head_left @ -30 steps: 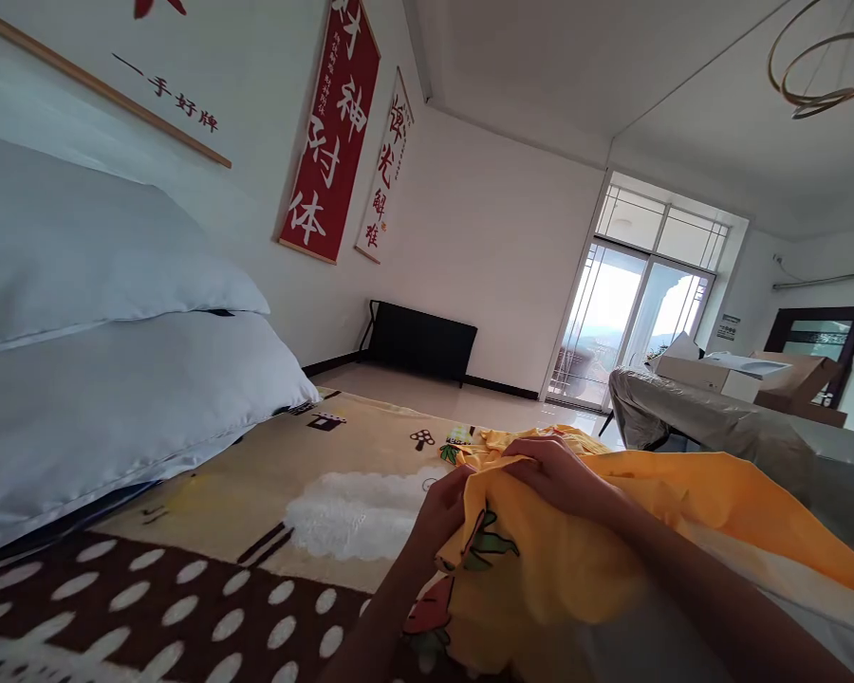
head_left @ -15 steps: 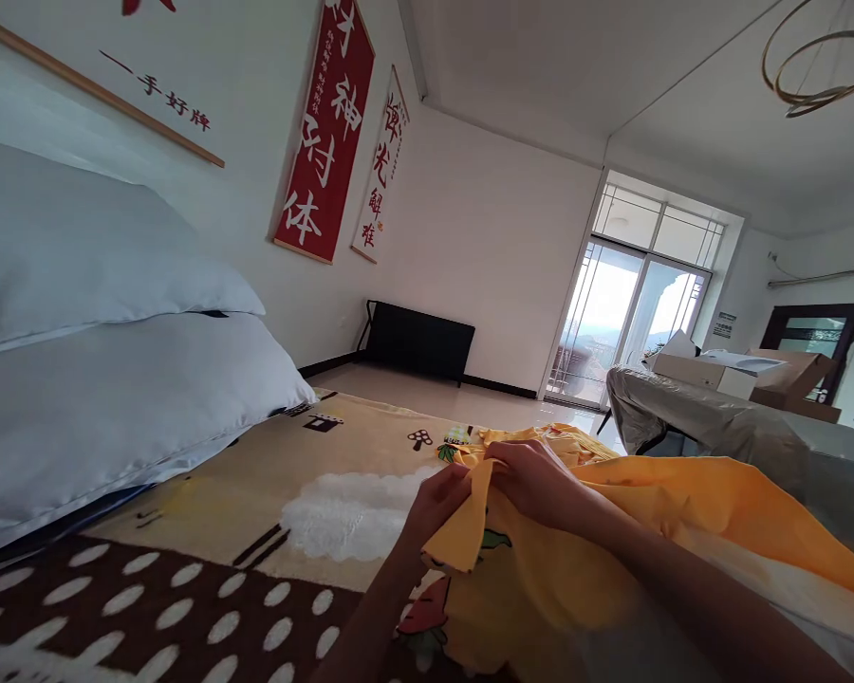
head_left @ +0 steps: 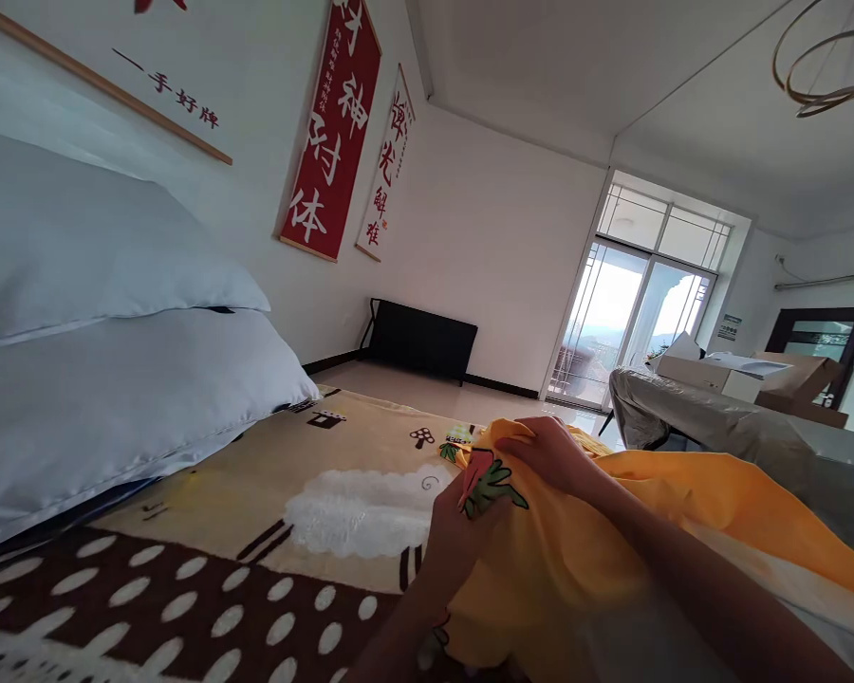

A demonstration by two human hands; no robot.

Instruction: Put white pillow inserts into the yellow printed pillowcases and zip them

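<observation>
A yellow-orange cloth (head_left: 541, 560) printed with red and green plant shapes lies bunched over the front right of the bed and trails off to the right. My left hand (head_left: 459, 531) grips its edge beside a green leaf print, with the fingers partly hidden by the fabric. Just to the right and slightly farther off, my right hand (head_left: 547, 453) is closed on a fold of the same cloth. Under it spreads a beige and brown blanket (head_left: 256, 493) with white ovals and a white cloud shape.
Two white pillows (head_left: 128, 408) are stacked at the left against the wall. Beyond the bed, a black folded panel (head_left: 421, 341) stands by the wall. At the right, cardboard boxes (head_left: 797, 384) rest on a plastic-covered table (head_left: 690, 408). Glass doors (head_left: 604, 313) are behind.
The loose flap of cloth between my hands has been turned over, so a red and green print now shows there. My right hand has shifted slightly right and up.
</observation>
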